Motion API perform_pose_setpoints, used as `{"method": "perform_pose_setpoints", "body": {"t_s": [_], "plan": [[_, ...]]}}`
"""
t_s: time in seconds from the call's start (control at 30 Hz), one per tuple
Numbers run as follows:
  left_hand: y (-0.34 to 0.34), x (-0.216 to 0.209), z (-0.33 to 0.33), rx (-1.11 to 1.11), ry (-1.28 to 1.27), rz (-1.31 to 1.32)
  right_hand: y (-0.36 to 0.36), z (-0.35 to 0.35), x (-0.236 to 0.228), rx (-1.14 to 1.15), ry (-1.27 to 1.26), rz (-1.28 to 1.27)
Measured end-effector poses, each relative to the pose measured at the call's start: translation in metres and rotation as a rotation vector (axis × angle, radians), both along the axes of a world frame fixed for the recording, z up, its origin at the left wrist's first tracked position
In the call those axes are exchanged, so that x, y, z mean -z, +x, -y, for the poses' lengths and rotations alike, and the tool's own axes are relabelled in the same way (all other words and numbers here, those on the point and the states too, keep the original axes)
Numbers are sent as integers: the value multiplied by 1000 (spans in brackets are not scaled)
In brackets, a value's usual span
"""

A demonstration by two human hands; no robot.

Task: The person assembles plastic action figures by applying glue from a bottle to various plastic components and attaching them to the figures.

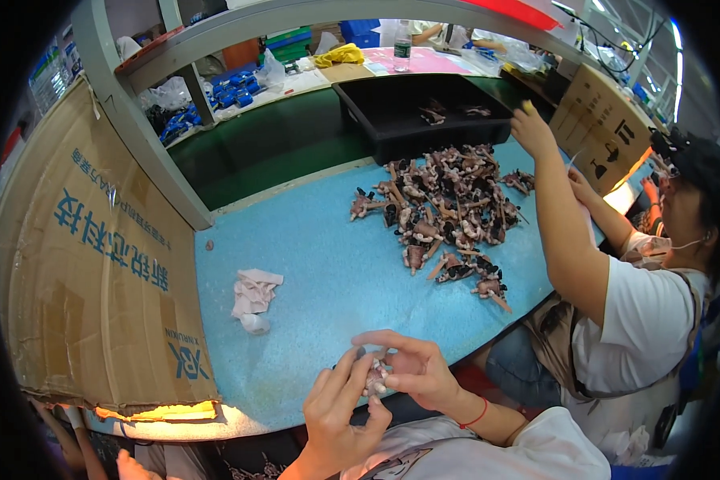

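Over the near edge of the blue table, my left hand [340, 404] and my right hand [424, 372] come together around a small pinkish-brown figurine [375, 376]. Fingers of both hands close on it, and they hide part of its shape. A thin red cord circles my right wrist. Farther off lies a heaped pile of similar figurines [448, 200], with dark parts and tan stick-like pieces among them. A few figurines [490, 290] lie at the pile's near side.
A crumpled white cloth [256, 292] lies left of my hands. A large cardboard box [112, 280] walls the left side. Behind the pile stands a black tray [416, 120] holding some figurines. At right, a co-worker [640, 320] reaches an arm [560, 208] toward the tray.
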State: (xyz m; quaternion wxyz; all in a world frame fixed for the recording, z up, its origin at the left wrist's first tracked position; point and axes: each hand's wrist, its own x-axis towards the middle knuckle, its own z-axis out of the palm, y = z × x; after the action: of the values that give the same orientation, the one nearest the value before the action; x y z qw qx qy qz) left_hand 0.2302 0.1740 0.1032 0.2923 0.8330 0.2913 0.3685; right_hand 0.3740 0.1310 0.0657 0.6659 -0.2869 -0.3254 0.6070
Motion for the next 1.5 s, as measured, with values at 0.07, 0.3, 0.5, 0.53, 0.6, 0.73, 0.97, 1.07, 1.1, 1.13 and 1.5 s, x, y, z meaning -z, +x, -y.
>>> {"method": "perform_pose_setpoints", "body": {"t_s": [0.07,0.3,0.5,0.53,0.6,0.73,0.97,1.07,1.1,1.13,1.5], "plan": [[-1,2,2,-5,17,1,-3,3,-1,-3,-57,-26],[-2,4,3,16,2,-1,-4,11,5,-29,-81,-104],[-4,13,12,-17,55,4,-8,18,5,6,-55,-90],[-4,15,14,-28,54,-14,-9,18,8,-5,-69,-85],[-5,22,17,-57,12,-4,-11,20,15,9,-73,-99],[-6,22,26,-70,-41,2,-15,30,27,19,-93,-94],[-3,40,39,-111,-30,22,-12,38,38,-20,-112,-108],[-3,54,39,-85,-9,7,-12,44,51,3,-102,-99],[-2,60,38,-76,38,6,-12,44,54,21,-86,-119],[1,60,39,-57,89,10,-9,45,54,49,-66,-133],[2,51,50,-123,145,-86,-16,44,76,-36,-28,-310]]}}
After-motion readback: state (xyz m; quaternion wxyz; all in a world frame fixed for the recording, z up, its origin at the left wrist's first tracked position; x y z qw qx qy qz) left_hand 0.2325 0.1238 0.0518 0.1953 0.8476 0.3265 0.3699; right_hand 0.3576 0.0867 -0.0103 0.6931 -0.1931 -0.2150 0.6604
